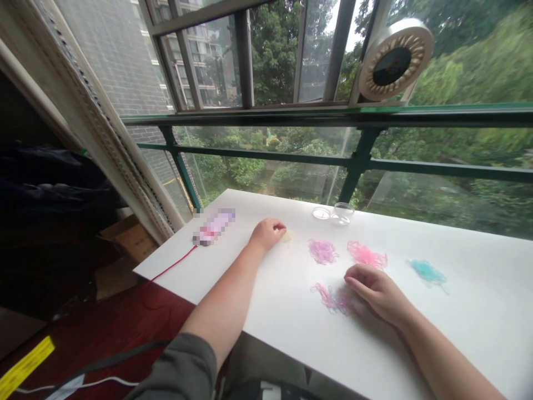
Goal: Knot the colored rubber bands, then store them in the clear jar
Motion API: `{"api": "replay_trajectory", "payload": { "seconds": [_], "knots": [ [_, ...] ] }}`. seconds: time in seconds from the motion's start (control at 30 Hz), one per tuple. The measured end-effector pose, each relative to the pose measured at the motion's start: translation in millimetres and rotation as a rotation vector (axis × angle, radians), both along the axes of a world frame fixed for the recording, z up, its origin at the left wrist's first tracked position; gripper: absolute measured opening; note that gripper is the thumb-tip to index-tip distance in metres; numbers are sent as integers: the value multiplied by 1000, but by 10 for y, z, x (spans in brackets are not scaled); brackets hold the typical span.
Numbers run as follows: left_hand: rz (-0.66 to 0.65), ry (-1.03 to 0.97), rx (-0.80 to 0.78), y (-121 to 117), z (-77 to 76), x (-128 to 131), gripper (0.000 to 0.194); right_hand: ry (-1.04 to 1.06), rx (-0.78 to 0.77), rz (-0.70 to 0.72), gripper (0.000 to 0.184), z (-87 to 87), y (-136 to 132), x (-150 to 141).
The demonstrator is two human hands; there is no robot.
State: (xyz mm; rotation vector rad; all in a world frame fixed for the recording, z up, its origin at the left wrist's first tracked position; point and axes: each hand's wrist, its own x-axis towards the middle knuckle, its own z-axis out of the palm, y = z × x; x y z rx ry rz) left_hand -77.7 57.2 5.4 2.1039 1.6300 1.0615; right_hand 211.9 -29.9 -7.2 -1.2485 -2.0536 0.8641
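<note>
My left hand [268, 233] reaches to a small pale-yellow pile of rubber bands [287, 236], thumb and fingertips pinched together at its edge. Whether a band is between them is too small to see. Curled closed, my right hand [372, 290] hovers beside a mixed pink, purple and blue pile of rubber bands [331, 298]; what its fingers hold, if anything, is hidden. Beyond it lie a purple pile [323, 251] and a pink pile [366, 254] of thin loops. A teal pile [428, 272] sits farther right.
Clear round plastic containers [343, 214] stand at the white table's [283, 294] back edge. A blurred-out device [214, 226] with a red cable [172, 262] lies at the left. Behind the table runs a green railing [266, 156] below windows, with a round fan [393, 64] above.
</note>
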Motion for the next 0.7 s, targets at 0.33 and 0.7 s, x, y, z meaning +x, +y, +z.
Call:
{"api": "replay_trajectory", "payload": {
  "seconds": [0.33, 0.7],
  "knots": [
    [36, -23, -93, 66, -153, -49, 17, -8, -3, -6, 20, 33, -6, -17],
    [51, -93, -111, 91, -124, -51, 18, 66, -73, -14, 20, 46, -23, -48]
  ]
}}
